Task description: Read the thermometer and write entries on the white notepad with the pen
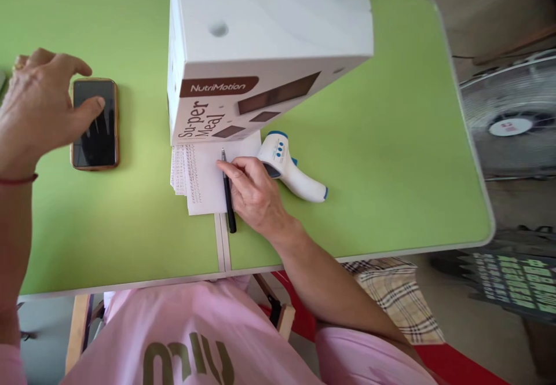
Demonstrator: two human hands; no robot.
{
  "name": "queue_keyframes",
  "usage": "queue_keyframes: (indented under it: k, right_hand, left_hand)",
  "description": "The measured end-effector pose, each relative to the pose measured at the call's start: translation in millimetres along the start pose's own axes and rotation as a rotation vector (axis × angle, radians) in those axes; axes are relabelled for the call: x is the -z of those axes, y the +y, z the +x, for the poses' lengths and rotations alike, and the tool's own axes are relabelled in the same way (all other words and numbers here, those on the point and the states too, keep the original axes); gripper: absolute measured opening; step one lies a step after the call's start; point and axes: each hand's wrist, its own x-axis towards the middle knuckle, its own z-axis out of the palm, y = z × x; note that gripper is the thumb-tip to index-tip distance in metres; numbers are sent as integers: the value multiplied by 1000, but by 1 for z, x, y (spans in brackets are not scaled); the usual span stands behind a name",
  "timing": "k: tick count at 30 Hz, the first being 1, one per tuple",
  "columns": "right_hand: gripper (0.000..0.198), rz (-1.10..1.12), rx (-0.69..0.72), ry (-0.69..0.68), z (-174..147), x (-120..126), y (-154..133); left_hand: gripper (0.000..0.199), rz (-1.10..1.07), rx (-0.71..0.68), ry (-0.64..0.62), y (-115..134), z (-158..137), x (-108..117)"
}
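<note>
My left hand hovers over a phone in an orange-edged case on the left of the table. Its fingers are spread, and the thumb is above the dark screen. My right hand is closed, with bent fingers across the upper part of a black pen; the thumb is mostly hidden. Under the pen lie stacked white papers with small printed marks along their left side. A white and blue infrared thermometer lies just right of my right hand.
A tall white NutriMotion box stands behind the papers and covers their far end. The green table has a seam near its front. A fan stands off the right edge, above a dark panel with green characters.
</note>
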Motion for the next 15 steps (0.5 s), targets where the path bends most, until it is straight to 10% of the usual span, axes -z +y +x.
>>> queue_keyframes:
  k: [5,9,15]
  right_hand:
    - [40,176,26,74,6,23,-21]
    - [35,630,58,-121,34,33,-73]
    - [20,639,-136,-377,124,-71,-102]
  left_hand:
    - [60,56,262,-30,-21,18,2]
    - [71,190,307,-77,-35,-14,3]
    - [77,240,368,-206,-15,-54,-12]
